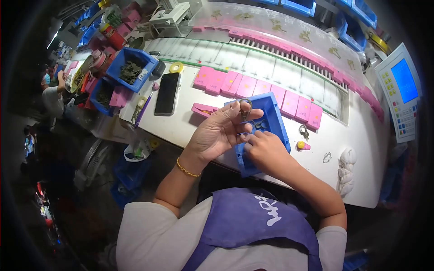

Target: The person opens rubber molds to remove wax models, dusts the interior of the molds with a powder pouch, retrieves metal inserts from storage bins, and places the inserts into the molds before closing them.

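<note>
My left hand (pixel 214 135), palm turned up, has its fingers curled around a small metal ring with a clasp-like piece (pixel 244 114). My right hand (pixel 266 151) is closed in a pinch beside the left fingertips. A thin bluish strand (pixel 246 134) shows between the two hands; what the right fingertips grip is largely hidden. Both hands are over a blue plastic bin (pixel 278 124) at the table's front edge, and small metal pieces (pixel 259 124) lie inside it. Left of the bin is an open pink box (pixel 203 109), partly behind my left hand.
A row of pink boxes (pixel 246 86) lines the white table (pixel 190 131). A phone (pixel 167 94) and yellow tape roll (pixel 176 67) lie left. Right are metal rings (pixel 304 132), a yellow-and-pink piece (pixel 303 145), a white bundle (pixel 346 171) and a keypad device (pixel 400 92). Another blue bin (pixel 145 58) holds dark pieces.
</note>
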Motion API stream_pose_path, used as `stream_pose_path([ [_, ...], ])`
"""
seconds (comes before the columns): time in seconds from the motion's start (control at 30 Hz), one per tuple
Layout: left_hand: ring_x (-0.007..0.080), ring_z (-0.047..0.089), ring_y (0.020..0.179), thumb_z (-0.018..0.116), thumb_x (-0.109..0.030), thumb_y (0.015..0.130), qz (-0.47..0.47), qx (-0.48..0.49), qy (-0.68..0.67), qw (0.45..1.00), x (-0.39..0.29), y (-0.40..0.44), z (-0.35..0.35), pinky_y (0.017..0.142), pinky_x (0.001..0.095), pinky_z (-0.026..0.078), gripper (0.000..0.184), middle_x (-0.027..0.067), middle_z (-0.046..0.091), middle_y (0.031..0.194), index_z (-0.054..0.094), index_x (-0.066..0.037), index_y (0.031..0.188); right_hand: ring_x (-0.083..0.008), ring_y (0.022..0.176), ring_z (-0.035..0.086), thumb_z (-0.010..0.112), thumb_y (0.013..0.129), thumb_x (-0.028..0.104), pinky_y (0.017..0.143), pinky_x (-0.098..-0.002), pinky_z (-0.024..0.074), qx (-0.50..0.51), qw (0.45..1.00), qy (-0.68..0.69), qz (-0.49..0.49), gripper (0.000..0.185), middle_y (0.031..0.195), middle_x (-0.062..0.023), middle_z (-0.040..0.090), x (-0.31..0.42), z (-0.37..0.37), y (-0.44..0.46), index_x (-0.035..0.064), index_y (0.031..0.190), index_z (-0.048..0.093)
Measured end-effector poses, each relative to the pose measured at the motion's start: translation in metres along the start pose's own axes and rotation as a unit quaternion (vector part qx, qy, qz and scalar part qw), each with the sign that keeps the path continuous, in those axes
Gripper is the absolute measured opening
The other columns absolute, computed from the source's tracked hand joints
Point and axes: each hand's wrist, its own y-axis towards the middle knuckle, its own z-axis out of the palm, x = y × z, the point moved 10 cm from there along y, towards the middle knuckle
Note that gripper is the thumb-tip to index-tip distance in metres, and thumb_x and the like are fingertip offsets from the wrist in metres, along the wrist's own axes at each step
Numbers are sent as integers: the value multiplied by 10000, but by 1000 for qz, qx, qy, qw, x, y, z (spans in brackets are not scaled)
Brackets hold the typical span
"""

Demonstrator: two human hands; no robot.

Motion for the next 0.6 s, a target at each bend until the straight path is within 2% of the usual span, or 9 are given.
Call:
stream_pose_path([
  [0.13, 113, 635, 834, 590, -369, 987, 8, -21, -21, 1000, 2, 0, -5, 729, 267, 519, 247, 95, 680, 1164, 646, -153, 1092, -245, 805, 623, 652, 726, 145, 703, -370, 512, -25, 999, 9, 20, 94, 796, -92, 613, -3, -11, -2, 55, 753, 646],
  [0.23, 106, 635, 825, 590, -375, 985, 6, -26, -44, 999, 5, 0, -5, 725, 257, 517, 243, 91, 682, 1159, 646, -156, 1075, -251, 795, 649, 693, 751, 97, 702, -369, 530, -56, 990, 103, 75, 86, 836, -103, 641, -10, -41, -5, 37, 783, 641],
  [0.27, 105, 635, 825, 589, -375, 986, 6, -25, -47, 999, 6, 0, -4, 726, 257, 517, 241, 91, 684, 1155, 647, -156, 1069, -251, 800, 658, 706, 760, 82, 706, -360, 535, -100, 976, 166, 97, 90, 858, -106, 652, -16, -53, -10, 32, 801, 643],
  [0.33, 105, 635, 825, 590, -372, 986, 6, -31, -42, 999, 7, 1, -3, 730, 258, 517, 241, 87, 688, 1145, 647, -151, 1065, -252, 808, 675, 730, 779, 52, 714, -341, 545, -185, 929, 287, 141, 105, 901, -112, 673, -32, -71, -24, 21, 835, 647],
  [0.4, 104, 634, 824, 593, -365, 985, 5, -45, -28, 999, 9, 1, 0, 736, 260, 517, 246, 83, 693, 1131, 646, -140, 1069, -181, 870, 682, 732, 819, 24, 757, -284, 535, -212, 869, 410, 181, 135, 1007, -105, 703, -49, -78, -36, 3, 946, 690],
  [0.47, 128, 628, 826, 584, -317, 995, 50, -72, 65, 994, 3, 1, 1, 743, 276, 510, 231, 100, 679, 1169, 649, -118, 1093, -147, 923, 665, 717, 853, 20, 802, -280, 530, -282, 774, 517, 231, 140, 1056, -107, 703, -68, -70, -53, -4, 991, 709],
  [0.5, 140, 626, 828, 579, -293, 1001, 73, -84, 111, 988, 1, 1, 3, 746, 285, 506, 224, 109, 673, 1189, 650, -107, 1105, -138, 951, 647, 695, 888, 18, 852, -283, 525, -307, 705, 595, 233, 152, 1099, -119, 692, -72, -63, -57, -21, 1035, 708],
  [0.6, 135, 604, 854, 606, -228, 987, 141, -96, 229, 958, 0, 1, 12, 775, 297, 501, 220, 102, 661, 1194, 680, -55, 1102, -135, 958, 646, 682, 905, 17, 872, -283, 522, -336, 634, 653, 243, 161, 1137, -124, 681, -75, -56, -62, -36, 1056, 700],
])
